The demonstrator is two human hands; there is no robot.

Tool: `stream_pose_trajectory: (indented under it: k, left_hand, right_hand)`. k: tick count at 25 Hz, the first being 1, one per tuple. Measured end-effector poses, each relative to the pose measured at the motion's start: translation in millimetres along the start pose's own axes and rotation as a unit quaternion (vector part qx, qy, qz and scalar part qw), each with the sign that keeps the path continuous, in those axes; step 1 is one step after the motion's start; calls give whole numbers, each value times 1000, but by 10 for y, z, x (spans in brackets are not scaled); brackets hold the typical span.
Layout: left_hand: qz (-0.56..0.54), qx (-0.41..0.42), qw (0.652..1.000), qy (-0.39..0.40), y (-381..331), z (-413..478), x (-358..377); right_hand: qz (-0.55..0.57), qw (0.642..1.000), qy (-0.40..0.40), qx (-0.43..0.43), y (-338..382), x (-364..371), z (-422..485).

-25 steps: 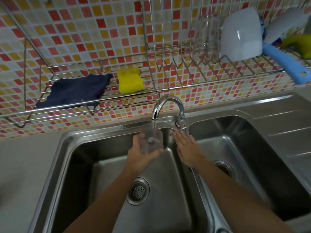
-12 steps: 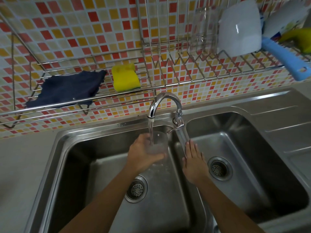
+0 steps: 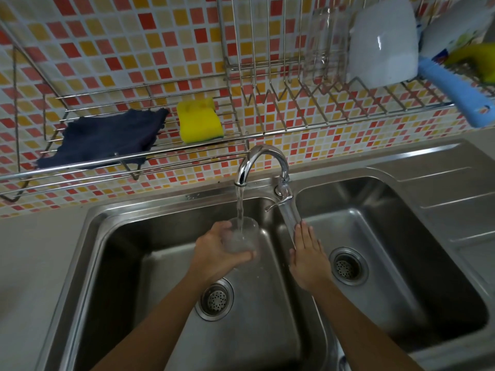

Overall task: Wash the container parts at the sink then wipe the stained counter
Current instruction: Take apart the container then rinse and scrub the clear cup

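Note:
My left hand (image 3: 218, 250) grips a clear plastic container (image 3: 245, 235), mouth up, under the running stream from the chrome faucet (image 3: 261, 162), over the left basin of the steel double sink (image 3: 150, 212). Water is pouring into the container. My right hand (image 3: 308, 255) lies flat with its fingers together on the divider between the two basins, just below the faucet's lever handle (image 3: 288, 208), and holds nothing. A dark blue cloth (image 3: 107, 137) and a yellow sponge (image 3: 199, 120) lie on the wire rack (image 3: 80, 174) above the sink. The grey counter (image 3: 32, 263) runs along the left.
On the right of the dish rack stand a clear glass piece (image 3: 325, 41), a white container (image 3: 383, 44), a blue-handled brush (image 3: 455, 95) and a yellow item (image 3: 476, 60). The right basin has a drain (image 3: 347, 266); a ridged drainboard (image 3: 455, 210) lies beyond it.
My right hand has come off the faucet lever and slid back down the divider. The water keeps running, and my left hand has turned the container upright under the stream.

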State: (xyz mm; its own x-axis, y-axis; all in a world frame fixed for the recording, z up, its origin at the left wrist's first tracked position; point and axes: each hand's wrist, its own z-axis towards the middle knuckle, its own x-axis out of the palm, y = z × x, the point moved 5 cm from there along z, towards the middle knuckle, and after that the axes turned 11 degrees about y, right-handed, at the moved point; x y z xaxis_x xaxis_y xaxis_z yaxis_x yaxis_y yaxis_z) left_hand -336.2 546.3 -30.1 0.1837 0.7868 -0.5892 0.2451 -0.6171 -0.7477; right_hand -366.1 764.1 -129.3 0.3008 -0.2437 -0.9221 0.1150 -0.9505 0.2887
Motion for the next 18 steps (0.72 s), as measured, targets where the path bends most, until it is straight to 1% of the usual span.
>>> stream_pose_trajectory:
  k: [8, 10, 11, 12, 14, 15, 16, 17, 18]
  left_hand:
    - [2, 24, 1000, 15, -2, 6, 20]
    - [2, 24, 1000, 12, 7, 6, 11]
    - [-1, 24, 1000, 9, 17, 10, 4]
    - [-7, 27, 1000, 11, 28, 16, -1]
    - [-14, 32, 999, 22, 35, 15, 7]
    - [-15, 33, 999, 21, 34, 17, 2]
    - [-15, 33, 999, 18, 40, 22, -8]
    - [-19, 36, 999, 17, 40, 25, -16]
    - [-27, 39, 999, 20, 35, 25, -21]
  right_hand:
    - [0, 1000, 7, 0, -4, 2, 3]
    - [35, 999, 7, -13, -3, -33, -19]
    - [87, 996, 1, -17, -7, -67, -41]
    - [163, 986, -18, -13, -14, -135, -60]
    - [302, 949, -86, -4, -59, -298, -56]
    - [325, 938, -122, -3, -62, -407, -13]
    - [319, 937, -144, -8, -50, -516, 67]
    - [298, 942, -155, -18, -18, -636, 166]
    - [271, 950, -149, -32, 44, -742, 279]
